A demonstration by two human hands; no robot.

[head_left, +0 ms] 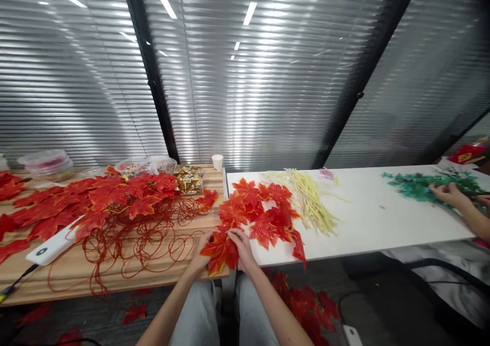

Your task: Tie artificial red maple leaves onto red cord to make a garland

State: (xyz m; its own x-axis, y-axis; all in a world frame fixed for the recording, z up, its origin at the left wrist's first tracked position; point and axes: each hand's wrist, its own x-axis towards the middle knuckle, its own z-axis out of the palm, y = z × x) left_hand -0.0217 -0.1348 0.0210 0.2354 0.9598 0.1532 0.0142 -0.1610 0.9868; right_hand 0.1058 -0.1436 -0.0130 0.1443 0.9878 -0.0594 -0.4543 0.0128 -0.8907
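Note:
Near the front table edge, my left hand (201, 253) is closed on the left side of a red artificial maple leaf (221, 252). My right hand (242, 246) pinches at the top of the same leaf, by its stem; the exact fingertip contact is too small to make out. This leaf joins a garland of red maple leaves (264, 226) that spreads up and right onto the white table. Left of my hands lies a loose tangle of thin red cord (141, 244), with a heap of red leaves (107, 195) behind it.
A white power strip (53, 244) lies at left. Gold packets (189, 180) and a paper cup (217, 162) stand at the back. Pale yellow strips (312, 200) lie on the white table (363, 223). At right, another person's hand (451, 195) touches green foliage (413, 185). Red leaves (306, 305) lie below.

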